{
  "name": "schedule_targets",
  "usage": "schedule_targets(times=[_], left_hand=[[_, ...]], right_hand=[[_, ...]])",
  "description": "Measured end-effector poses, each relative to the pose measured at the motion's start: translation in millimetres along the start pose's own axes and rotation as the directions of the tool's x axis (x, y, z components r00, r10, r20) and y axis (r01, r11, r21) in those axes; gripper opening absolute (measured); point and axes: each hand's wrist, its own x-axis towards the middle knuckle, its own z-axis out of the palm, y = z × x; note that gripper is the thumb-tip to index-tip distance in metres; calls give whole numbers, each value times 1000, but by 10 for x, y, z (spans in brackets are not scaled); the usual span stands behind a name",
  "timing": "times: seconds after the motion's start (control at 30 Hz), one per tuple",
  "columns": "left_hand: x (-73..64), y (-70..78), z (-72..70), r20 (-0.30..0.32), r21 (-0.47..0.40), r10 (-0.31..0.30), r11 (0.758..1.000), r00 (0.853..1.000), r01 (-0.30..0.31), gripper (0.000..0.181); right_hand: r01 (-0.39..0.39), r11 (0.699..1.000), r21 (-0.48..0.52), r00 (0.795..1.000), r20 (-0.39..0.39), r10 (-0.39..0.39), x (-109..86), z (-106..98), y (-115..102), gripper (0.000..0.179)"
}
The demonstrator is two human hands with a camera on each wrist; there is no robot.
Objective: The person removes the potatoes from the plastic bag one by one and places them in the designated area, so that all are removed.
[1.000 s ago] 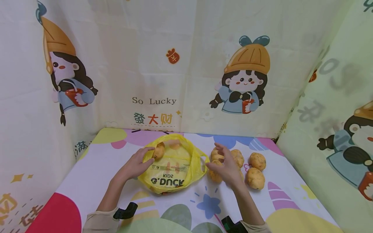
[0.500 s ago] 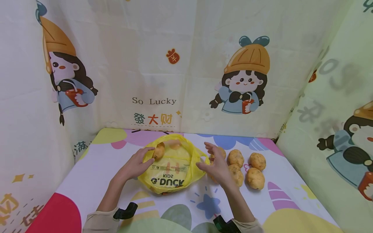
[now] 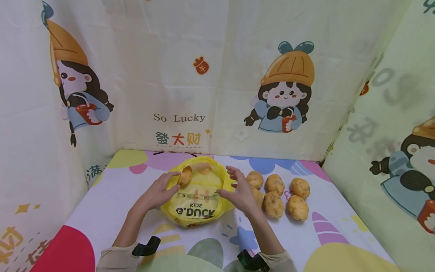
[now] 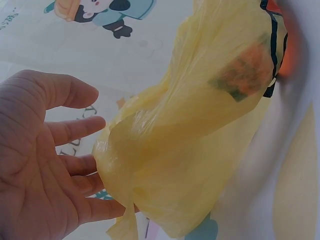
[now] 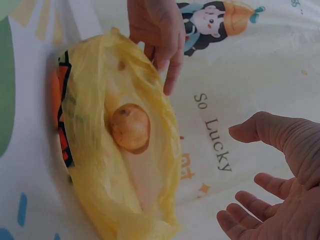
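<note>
A yellow plastic bag (image 3: 200,206) with dark lettering lies with its mouth spread wide. Inside it sits one potato (image 3: 185,176), which the right wrist view also shows. My left hand (image 3: 157,192) is at the bag's left side, fingers loosely extended; in the left wrist view the fingertips are right at the plastic. Over the bag's right edge hovers my right hand (image 3: 240,192), thumb and fingers spread apart with nothing between them. To its right, several potatoes (image 3: 275,184) lie on the patterned tabletop, one near the hand partly hidden by it.
The tabletop (image 3: 210,238) carries colourful printed shapes. A printed cloth backdrop (image 3: 224,94) rises behind the table and at both sides. Dark wrist cameras (image 3: 147,247) are strapped at each sleeve.
My right hand has moved left, from over the potatoes to the bag's right edge, uncovering more potatoes. The left hand, the bag and the potato in it have stayed put.
</note>
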Motion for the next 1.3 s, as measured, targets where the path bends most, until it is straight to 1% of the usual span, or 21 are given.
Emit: schedule_targets(times=[0.2,0.3,0.43,0.53,0.67,0.73,1.07,1.3], left_hand=[[-1,17,-5,1,3,-9,1000,1000,9,51],[-5,24,-10,4,3,-17,1000,1000,16,51],[-9,26,-13,0,2,-11,1000,1000,11,50],[-11,22,-11,-2,5,-8,1000,1000,8,50],[-13,15,-6,0,1,-17,1000,1000,17,51],[-11,18,-4,0,3,-8,1000,1000,8,51],[-2,11,4,-8,8,10,1000,1000,-10,51],[-3,8,-7,-10,17,15,1000,1000,-15,49]], right_hand=[[-36,999,35,999,15,35,49,95,39,76],[-54,995,84,998,38,51,65,146,58,75],[-83,984,160,995,75,72,82,225,86,74],[-106,977,184,992,89,90,100,285,113,74],[-129,977,167,990,86,116,113,353,125,75],[-146,975,165,987,91,132,122,387,127,75],[-204,963,175,974,139,181,216,581,197,76],[-206,965,162,972,148,183,285,673,230,77]])
